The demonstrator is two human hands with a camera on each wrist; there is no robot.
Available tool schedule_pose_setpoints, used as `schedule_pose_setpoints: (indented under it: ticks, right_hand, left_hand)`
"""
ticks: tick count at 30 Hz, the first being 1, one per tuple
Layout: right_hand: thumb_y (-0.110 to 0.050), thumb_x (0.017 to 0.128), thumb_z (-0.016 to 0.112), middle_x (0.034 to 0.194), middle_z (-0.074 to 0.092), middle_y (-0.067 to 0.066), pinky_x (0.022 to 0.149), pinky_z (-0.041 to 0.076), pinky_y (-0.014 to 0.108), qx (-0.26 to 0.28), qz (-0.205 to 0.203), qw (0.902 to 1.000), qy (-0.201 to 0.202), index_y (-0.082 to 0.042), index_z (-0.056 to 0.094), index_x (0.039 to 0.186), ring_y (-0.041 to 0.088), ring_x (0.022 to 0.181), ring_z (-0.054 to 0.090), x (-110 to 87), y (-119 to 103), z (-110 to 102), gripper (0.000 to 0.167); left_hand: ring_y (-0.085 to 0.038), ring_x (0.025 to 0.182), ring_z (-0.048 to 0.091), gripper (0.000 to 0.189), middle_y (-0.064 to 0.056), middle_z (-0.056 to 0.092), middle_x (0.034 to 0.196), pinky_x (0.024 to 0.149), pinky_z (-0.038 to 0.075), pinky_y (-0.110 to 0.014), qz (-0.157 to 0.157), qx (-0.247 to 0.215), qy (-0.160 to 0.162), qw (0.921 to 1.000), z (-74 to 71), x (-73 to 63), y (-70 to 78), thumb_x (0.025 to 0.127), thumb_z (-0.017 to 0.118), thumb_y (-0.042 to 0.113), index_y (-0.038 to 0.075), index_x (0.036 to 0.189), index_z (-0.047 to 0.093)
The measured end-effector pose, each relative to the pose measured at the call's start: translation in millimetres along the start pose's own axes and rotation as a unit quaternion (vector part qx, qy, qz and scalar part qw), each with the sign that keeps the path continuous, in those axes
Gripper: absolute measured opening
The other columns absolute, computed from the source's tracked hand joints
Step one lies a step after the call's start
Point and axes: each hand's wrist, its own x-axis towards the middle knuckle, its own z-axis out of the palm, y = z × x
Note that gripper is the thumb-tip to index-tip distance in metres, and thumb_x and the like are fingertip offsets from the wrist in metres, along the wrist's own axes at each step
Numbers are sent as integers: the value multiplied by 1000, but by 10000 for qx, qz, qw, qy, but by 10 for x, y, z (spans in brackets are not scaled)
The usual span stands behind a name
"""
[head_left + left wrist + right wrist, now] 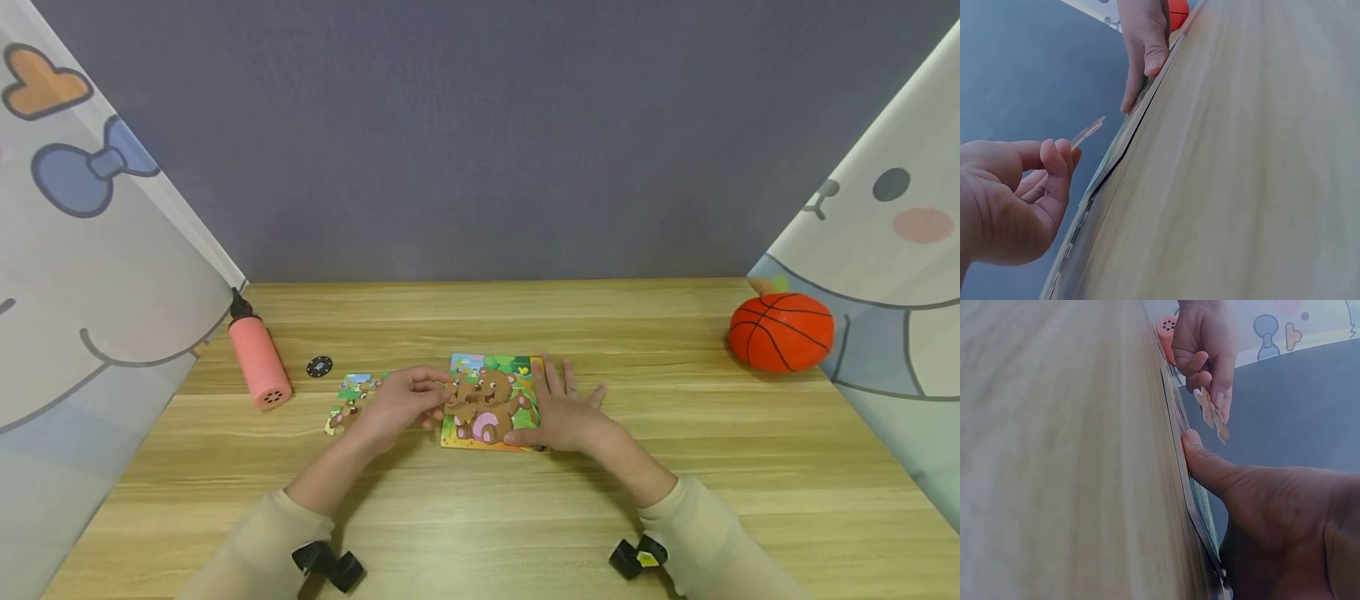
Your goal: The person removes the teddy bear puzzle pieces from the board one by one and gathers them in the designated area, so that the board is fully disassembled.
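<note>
A jigsaw puzzle (491,423) with a brown bear picture lies flat at the middle of the wooden table. My left hand (401,404) pinches a puzzle piece (1212,415) between thumb and fingers, above the puzzle's left side. In the left wrist view that piece is tilted and apart from the puzzle surface. With fingers spread, my right hand (566,418) rests on the puzzle's right edge, its thumb on the lower part. Left of the puzzle lies another patch of puzzle (348,412), partly hidden behind my left hand and forearm.
A black round disc (319,367) lies at the left on the table (480,517). Beyond it is a pink hand pump (258,360) with a black nozzle. A red toy basketball (782,332) sits at the far right. A dark panel (480,150) stands behind the table.
</note>
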Motion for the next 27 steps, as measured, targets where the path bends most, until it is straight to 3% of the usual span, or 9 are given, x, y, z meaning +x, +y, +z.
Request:
schedule_pose_setpoints:
  ticks: [15,27]
  right_hand:
    - [-76,79,67,168,-11,13,99,-4,86,-265,-29,9996,25,-6,-1,162,43,150,-14,32,42,-8,129]
    - [-76,79,68,168,-10,13,99,-3,86,-244,-74,9997,29,-5,-1,162,44,150,-12,28,47,-5,128]
  left_hand:
    - [-17,72,63,31,-13,72,100,58,53,-24,100,283,196,9994,-299,-161,-53,98,66,7,-6,126,61]
    - [-17,70,61,28,-15,71,100,54,49,-23,-32,571,241,9981,-514,-262,-113,99,63,5,-6,125,62]
